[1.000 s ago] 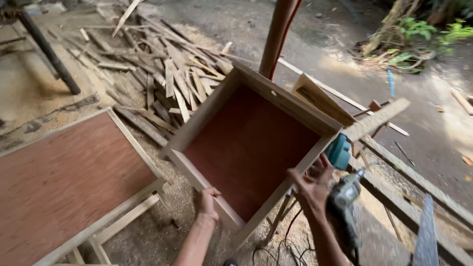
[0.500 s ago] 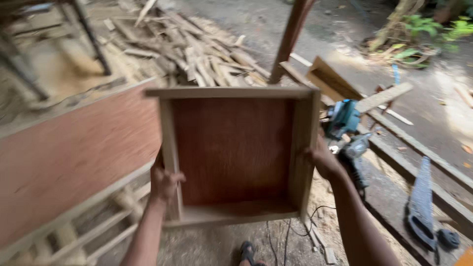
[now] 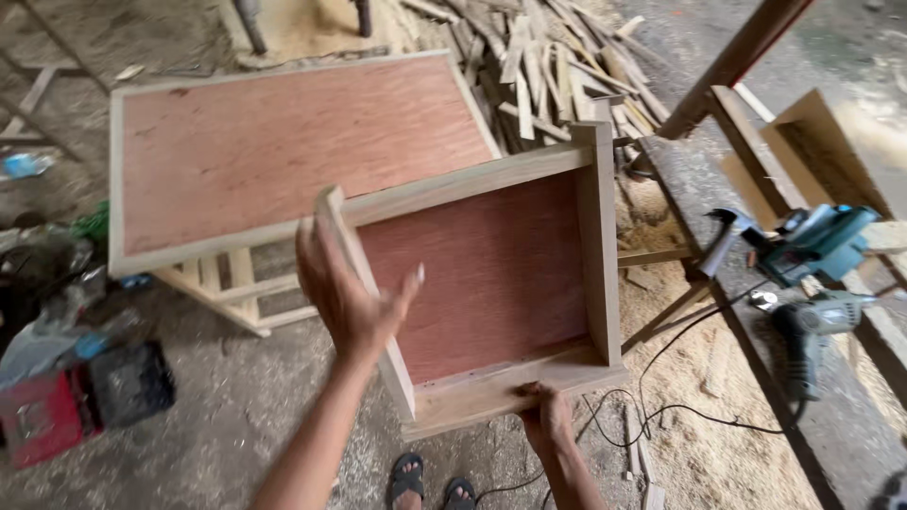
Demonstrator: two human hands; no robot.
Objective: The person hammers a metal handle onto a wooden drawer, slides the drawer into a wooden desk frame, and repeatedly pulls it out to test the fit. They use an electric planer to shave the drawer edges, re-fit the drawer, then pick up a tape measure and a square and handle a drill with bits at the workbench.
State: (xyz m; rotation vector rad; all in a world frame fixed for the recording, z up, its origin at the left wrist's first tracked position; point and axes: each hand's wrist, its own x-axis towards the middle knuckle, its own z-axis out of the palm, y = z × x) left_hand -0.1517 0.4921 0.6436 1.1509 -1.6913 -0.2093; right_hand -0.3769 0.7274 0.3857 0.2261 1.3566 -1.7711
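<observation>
I hold a shallow wooden box (image 3: 491, 274) with a reddish plywood bottom and pale wood sides, tilted in front of me. My left hand (image 3: 348, 288) rests against the box's left side wall, palm flat and fingers spread. My right hand (image 3: 546, 416) grips the near bottom rail of the box. Just behind the box stands a larger framed plywood panel (image 3: 283, 151) on a wooden stand.
A pile of wood offcuts (image 3: 557, 66) lies at the back. On the right bench lie a teal power tool (image 3: 817, 241), a hammer (image 3: 723, 241) and a drill (image 3: 803, 335) with a black cord. A red and black case (image 3: 76, 401) sits lower left. My sandalled feet (image 3: 430, 482) show below.
The box has swung round and to the right in my hands. My right hand moved from the right side wall to the near rail; my left hand opened flat on the left wall.
</observation>
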